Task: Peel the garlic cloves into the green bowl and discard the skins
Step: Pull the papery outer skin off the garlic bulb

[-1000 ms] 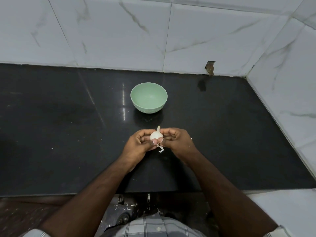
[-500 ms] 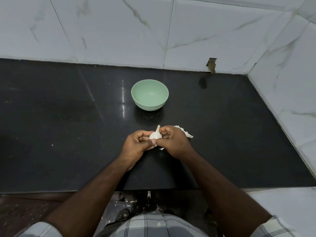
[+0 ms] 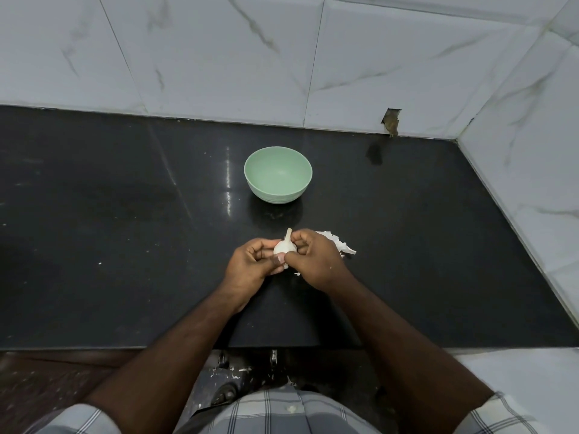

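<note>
Garlic bulb point(image 3: 284, 247) sits between both hands just above the desk point(image 3: 125, 245), stalk tip pointing away from the person. The left hand point(image 3: 250, 267) cups it with curled fingers, thumb pressed on its near side; the right hand point(image 3: 316, 261) pinches its upper part by the stalk with curled fingertips. Compared with a second ago, the grip on the bulb is much the same, but a crumpled piece of white skin point(image 3: 336, 244) now lies on the desk just beyond the right hand, where none showed then, and the strip that hung under the bulb is gone; a small white scrap point(image 3: 297, 273) shows below the right hand. The green bowl point(image 3: 278, 174) stands upright farther back, apart from the hands, holding nothing, unchanged. The desk is glossy black stone with pale specks, set into a corner of white marbled wall tiles point(image 3: 219, 57), one tile chipped point(image 3: 391, 122) at its lower edge.
</note>
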